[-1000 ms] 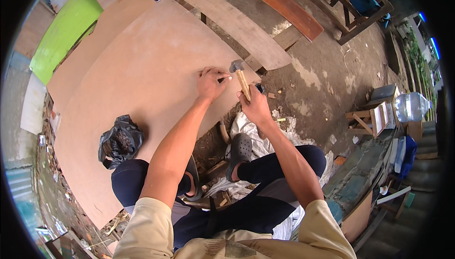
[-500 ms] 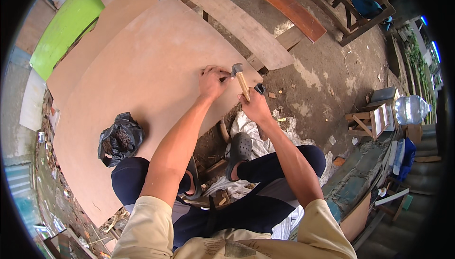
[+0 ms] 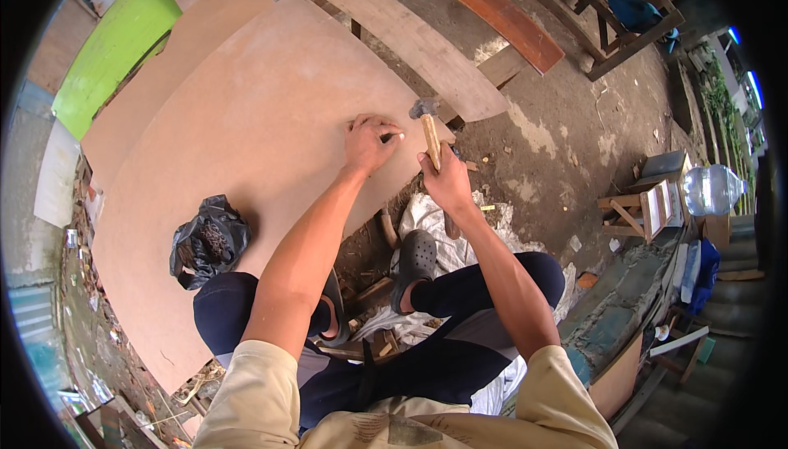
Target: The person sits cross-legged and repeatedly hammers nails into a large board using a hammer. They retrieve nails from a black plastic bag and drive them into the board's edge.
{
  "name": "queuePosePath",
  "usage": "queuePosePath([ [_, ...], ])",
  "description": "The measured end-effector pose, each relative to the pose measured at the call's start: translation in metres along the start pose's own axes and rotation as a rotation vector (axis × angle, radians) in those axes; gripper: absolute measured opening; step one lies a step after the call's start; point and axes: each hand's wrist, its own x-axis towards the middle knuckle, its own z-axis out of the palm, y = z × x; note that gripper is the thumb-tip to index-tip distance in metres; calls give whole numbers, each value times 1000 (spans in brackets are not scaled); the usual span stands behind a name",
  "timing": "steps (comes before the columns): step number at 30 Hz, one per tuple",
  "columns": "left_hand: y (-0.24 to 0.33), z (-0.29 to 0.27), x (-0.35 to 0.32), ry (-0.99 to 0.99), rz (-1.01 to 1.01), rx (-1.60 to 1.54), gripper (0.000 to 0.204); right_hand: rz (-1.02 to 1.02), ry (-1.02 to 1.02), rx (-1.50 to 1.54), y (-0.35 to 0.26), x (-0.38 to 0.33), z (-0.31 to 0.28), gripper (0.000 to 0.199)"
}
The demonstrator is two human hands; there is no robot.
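Left hand (image 3: 369,144) pinches small nail (image 3: 400,134) on hardboard sheet (image 3: 246,145); right hand (image 3: 447,182) grips hammer (image 3: 427,125) just right. Risk: glancing blow strikes fingertips, bends nail.

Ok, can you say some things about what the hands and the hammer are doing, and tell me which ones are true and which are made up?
1. The right hand holds a hammer by its wooden handle. True.
2. The left hand is resting on the black plastic bag. False: it pinches something small against the big brown board, near the board's edge; the bag lies farther back by the knee.
3. The hammer head is pressed flat on the board. False: it is raised beside the left hand.
4. A big clear water bottle stands far to the right. True.
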Motion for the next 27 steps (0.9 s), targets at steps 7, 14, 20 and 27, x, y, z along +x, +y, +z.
queuePosePath([
  [7,-16,6,-1,133,67,-145,17,-7,-45,-13,-8,-6,2,30],
  [14,-5,7,-6,152,78,101,19,-9,-85,-77,3,-8,3,32],
  [20,-7,6,-6,147,73,126,21,-4,-96,-48,-10,-5,0,32],
  [27,-7,5,-5,154,78,93,23,-43,-86,-79,3,-2,6,31],
])
